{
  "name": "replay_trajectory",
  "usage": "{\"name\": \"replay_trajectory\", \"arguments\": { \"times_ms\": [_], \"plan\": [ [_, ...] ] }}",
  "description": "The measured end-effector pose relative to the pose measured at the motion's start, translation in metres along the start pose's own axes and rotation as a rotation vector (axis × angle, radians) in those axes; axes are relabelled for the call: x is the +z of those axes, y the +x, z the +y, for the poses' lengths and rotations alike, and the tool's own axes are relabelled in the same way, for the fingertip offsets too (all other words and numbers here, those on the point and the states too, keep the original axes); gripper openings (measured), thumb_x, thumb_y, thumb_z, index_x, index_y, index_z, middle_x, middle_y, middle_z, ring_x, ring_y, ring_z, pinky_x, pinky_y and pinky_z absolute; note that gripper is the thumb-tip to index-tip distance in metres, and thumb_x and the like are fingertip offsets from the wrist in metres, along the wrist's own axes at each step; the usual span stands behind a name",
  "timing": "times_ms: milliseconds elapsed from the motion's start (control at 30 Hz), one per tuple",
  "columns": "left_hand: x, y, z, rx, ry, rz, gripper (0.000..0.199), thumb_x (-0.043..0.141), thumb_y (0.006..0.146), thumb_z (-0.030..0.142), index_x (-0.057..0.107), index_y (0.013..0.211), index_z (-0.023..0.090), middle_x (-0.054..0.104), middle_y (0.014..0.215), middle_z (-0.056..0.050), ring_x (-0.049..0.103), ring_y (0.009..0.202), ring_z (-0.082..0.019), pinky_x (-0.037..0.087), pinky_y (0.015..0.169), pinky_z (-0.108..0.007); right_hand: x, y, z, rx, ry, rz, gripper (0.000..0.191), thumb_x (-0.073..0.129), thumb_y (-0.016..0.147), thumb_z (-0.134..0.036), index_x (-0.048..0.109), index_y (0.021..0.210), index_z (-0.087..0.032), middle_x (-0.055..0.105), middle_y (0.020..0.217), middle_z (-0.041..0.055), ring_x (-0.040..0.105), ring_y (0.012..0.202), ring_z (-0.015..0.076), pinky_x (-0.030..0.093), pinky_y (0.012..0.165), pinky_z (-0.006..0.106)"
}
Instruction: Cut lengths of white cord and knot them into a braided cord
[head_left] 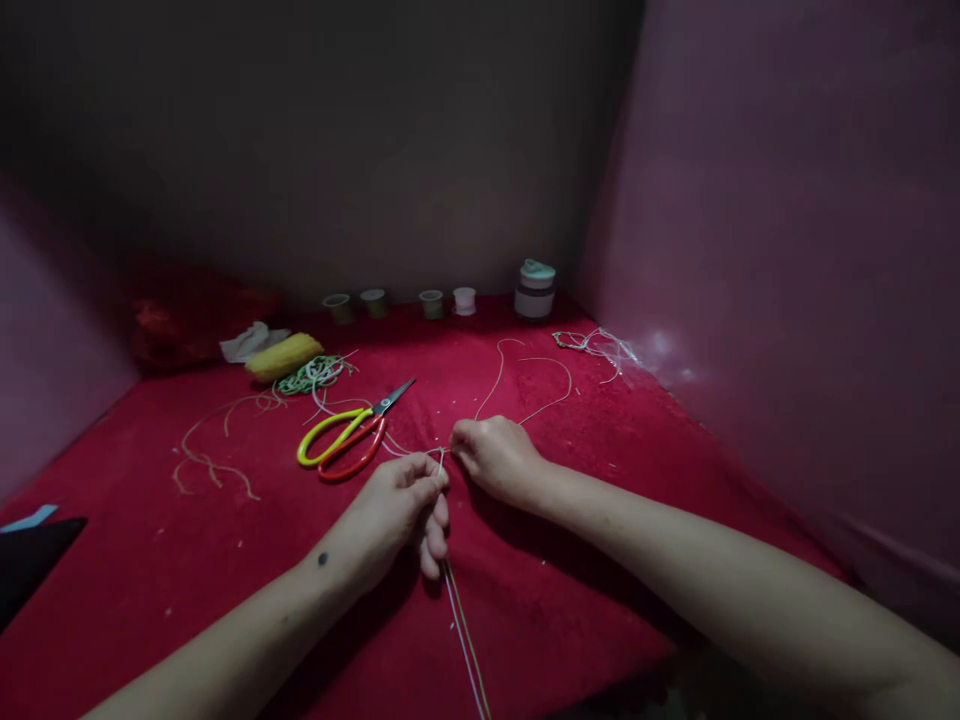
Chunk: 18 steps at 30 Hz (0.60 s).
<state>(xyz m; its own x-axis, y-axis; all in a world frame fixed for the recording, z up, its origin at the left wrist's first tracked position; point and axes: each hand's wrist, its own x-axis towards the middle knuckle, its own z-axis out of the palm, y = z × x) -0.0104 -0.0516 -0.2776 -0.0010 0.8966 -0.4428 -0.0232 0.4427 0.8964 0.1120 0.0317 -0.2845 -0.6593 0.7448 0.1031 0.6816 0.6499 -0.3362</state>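
Note:
Thin pale cords [463, 618] run from the table's front edge up into my left hand [409, 505], whose thumb and finger pinch them near a small crossing of cord. Just to the right, my right hand [496, 455] is closed, its fingertips gripping a thin cord beside that crossing. Beyond the right hand, loose tan cord ends [568, 378] curve over the cloth. Scissors [352, 435] with one yellow and one red handle lie left of the hands, blades partly open and pointing away to the right. The exact form of any knot is too small to tell.
Red cloth [585, 620] covers the table. At the back stand several thread spools [431, 304] and a lidded jar [535, 290]. A yellow bundle [285, 357] and tangled green-white cord [315, 374] lie left. More cord [596, 345] lies right, near the pink wall [787, 250].

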Motion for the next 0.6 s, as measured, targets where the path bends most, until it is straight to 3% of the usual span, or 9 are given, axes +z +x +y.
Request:
{"name": "replay_trajectory", "arguments": {
  "times_ms": [233,600],
  "plan": [
    [0.0009,-0.0023,0.0009,-0.043,-0.009,-0.023,0.017,0.043,0.083,0.028,0.041,0.070,0.018,0.055,0.041,0.004,0.050,0.028,-0.013,0.038,0.027,-0.021,-0.0010,0.0059,0.0054,-0.002,0.279,-0.020,0.012,0.058,0.079,-0.023,0.068,0.085,-0.021,0.066,0.073,0.0017,0.057,0.063,0.0114,0.038,0.059,0.022],
    [0.0018,0.0018,0.0047,-0.136,0.016,-0.059,0.021,0.037,0.087,0.032,0.038,0.070,0.020,0.054,0.038,0.004,0.049,0.027,-0.013,0.037,0.027,-0.020,0.0024,0.0080,-0.0026,0.040,0.123,-0.008,0.012,0.053,0.079,-0.022,0.065,0.081,-0.020,0.065,0.070,0.0037,0.055,0.061,0.0140,0.031,0.053,0.025]
  ]
}}
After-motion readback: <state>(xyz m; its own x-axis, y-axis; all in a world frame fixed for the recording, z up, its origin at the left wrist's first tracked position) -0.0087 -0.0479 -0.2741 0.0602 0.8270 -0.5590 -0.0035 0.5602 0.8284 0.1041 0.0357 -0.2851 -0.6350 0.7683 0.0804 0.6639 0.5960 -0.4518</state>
